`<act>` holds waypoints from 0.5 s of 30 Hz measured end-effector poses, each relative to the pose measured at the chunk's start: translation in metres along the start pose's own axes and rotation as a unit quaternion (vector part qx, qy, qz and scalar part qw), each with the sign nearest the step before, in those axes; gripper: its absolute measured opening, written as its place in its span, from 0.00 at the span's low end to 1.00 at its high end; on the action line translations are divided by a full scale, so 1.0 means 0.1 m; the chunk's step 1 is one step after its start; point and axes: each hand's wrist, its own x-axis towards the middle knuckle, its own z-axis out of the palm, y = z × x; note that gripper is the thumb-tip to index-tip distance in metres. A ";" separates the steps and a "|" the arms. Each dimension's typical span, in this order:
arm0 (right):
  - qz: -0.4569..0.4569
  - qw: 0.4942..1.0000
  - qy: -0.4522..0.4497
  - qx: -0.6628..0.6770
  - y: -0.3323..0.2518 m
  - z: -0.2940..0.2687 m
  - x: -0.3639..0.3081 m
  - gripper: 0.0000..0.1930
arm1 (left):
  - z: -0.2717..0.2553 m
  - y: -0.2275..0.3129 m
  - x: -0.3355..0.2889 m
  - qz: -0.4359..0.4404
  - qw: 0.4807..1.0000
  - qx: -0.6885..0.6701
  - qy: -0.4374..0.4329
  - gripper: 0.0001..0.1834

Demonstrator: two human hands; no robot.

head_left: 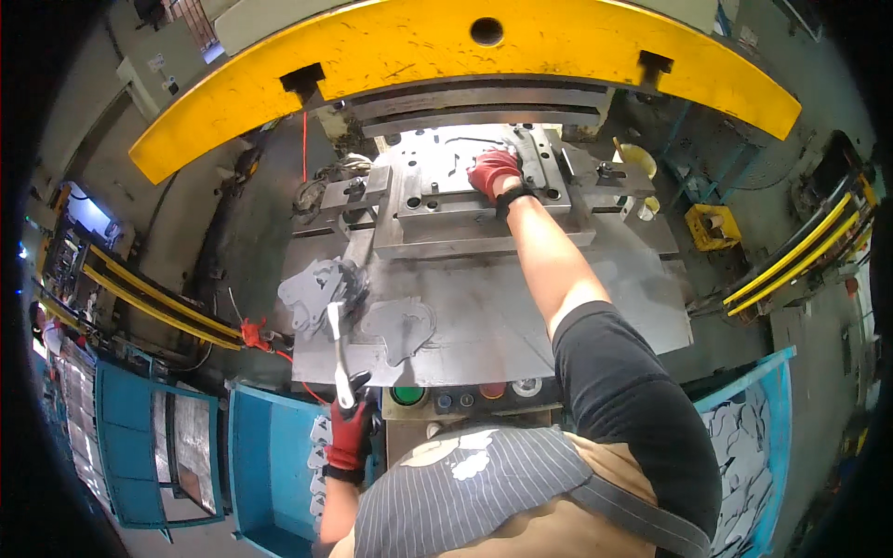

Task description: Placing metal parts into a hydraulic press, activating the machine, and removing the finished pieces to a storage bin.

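My left hand [350, 435], in a red and black glove, is closed around a slim tool [340, 358] with white ends and a darker shaft. The tool's far end lies over the bed near a pile of grey flat metal pieces [316, 290]. To the right of it rests another grey metal piece, irregular in outline [400, 327]. My right hand [493, 173], red-gloved, reaches onto the bright steel die [437, 172]. Its fingers are mostly hidden by the back of the glove, beside a grey strip-like part [530, 158]; whether they grip anything does not show.
A yellow press beam [409, 56] spans above the die. Clamps [605, 172] sit at the die's sides. Push buttons [406, 395] line the bed's front edge. Blue bins [265, 465] stand at lower left and right; yellow guard bars [791, 251] flank the press.
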 end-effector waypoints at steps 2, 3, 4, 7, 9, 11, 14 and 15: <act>-0.023 0.998 0.052 0.007 -0.06 0.05 0.01 0.17 | -0.07 0.23 -0.23 -0.064 0.994 -0.053 0.068 0.20; -0.031 0.996 0.078 0.011 -0.03 0.07 -0.02 0.17 | -0.09 0.30 -0.34 -0.104 0.982 -0.105 0.115 0.20; -0.034 0.999 0.035 0.009 0.02 0.02 -0.01 0.19 | -0.35 -0.20 -0.28 -0.094 0.981 -0.116 0.127 0.21; -0.069 0.992 -0.054 0.090 0.15 -0.21 -0.16 0.27 | -1.08 -1.67 -0.09 -0.022 0.985 -0.039 0.167 0.20; -0.059 0.979 0.012 0.193 0.36 -0.29 -0.45 0.30 | -0.82 -1.23 -0.15 -0.053 0.967 -0.118 0.218 0.18; -0.122 0.925 0.187 0.309 0.49 -0.46 -1.13 0.25 | -0.70 -0.82 -0.34 -0.097 0.950 -0.169 0.244 0.16; -0.019 0.811 0.175 0.558 1.18 -0.24 -2.26 0.18 | -0.77 -1.42 -0.36 -0.195 0.935 -0.214 0.208 0.11; 0.093 0.721 0.176 0.664 1.20 -0.24 -2.77 0.18 | -0.81 -1.64 -0.40 -0.218 0.932 -0.229 0.176 0.11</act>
